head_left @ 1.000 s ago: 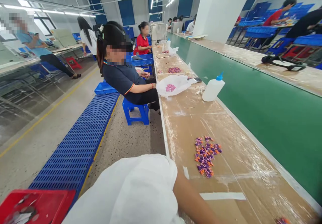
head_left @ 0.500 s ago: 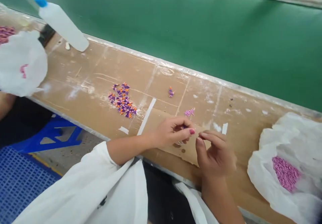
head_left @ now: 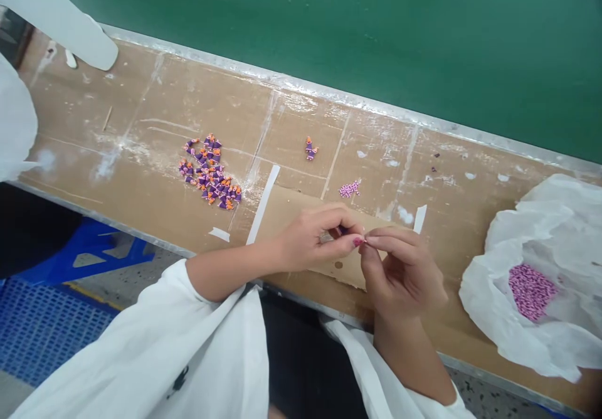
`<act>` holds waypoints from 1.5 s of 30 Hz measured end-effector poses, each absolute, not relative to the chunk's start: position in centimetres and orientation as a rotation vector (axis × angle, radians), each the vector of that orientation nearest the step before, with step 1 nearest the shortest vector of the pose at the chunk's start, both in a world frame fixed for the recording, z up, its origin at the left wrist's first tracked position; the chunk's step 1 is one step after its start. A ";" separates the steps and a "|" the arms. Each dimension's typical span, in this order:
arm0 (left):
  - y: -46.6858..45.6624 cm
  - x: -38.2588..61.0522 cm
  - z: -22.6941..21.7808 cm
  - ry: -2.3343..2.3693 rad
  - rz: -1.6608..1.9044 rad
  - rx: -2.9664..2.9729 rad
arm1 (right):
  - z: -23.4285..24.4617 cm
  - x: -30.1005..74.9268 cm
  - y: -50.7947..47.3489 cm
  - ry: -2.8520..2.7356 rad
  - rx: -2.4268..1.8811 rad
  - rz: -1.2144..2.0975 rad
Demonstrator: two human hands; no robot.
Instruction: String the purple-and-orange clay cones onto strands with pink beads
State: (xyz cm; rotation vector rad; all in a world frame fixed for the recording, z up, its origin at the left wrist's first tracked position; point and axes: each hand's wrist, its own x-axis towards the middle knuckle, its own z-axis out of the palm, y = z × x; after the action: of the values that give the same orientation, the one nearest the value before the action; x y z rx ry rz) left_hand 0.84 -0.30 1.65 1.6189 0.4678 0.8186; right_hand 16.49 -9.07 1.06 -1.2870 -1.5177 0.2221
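My left hand (head_left: 313, 238) is closed, with a bit of a small purple piece (head_left: 343, 230) showing between its curled fingers. Against its fingertips comes my right hand (head_left: 405, 275), thumb and forefinger pinched together; whatever tiny thing lies in that pinch is too small to name. Just beyond the hands is a little heap of pink bits (head_left: 349, 189). Farther back lie a few small purple-and-orange pieces (head_left: 310, 149). A larger pile of similar purple-and-orange pieces (head_left: 212, 174) sits to the left. Under my hands is a brown cardboard sheet (head_left: 286, 209).
On the right, crumpled white paper (head_left: 498, 281) holds many pink bits (head_left: 531, 291). A white bottle (head_left: 70, 27) lies at the far left, near another white paper edge (head_left: 16, 124). Behind the brown-covered bench (head_left: 155, 180) runs a green surface (head_left: 329, 42).
My right fingertips have come in to meet the left fingertips. The view has shifted, so the bottle and left paper are now partly out of frame.
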 end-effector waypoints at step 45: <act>0.8 0.5 2.1 0.377 0.530 1.460 | 2.7 17.2 -8.9 -1.094 -1.267 1.053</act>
State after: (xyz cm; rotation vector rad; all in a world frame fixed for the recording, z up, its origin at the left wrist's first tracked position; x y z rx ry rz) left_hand 0.53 0.81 2.13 1.4597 0.3766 0.5295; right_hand 17.23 -8.91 2.66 -1.2675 -1.0939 1.0527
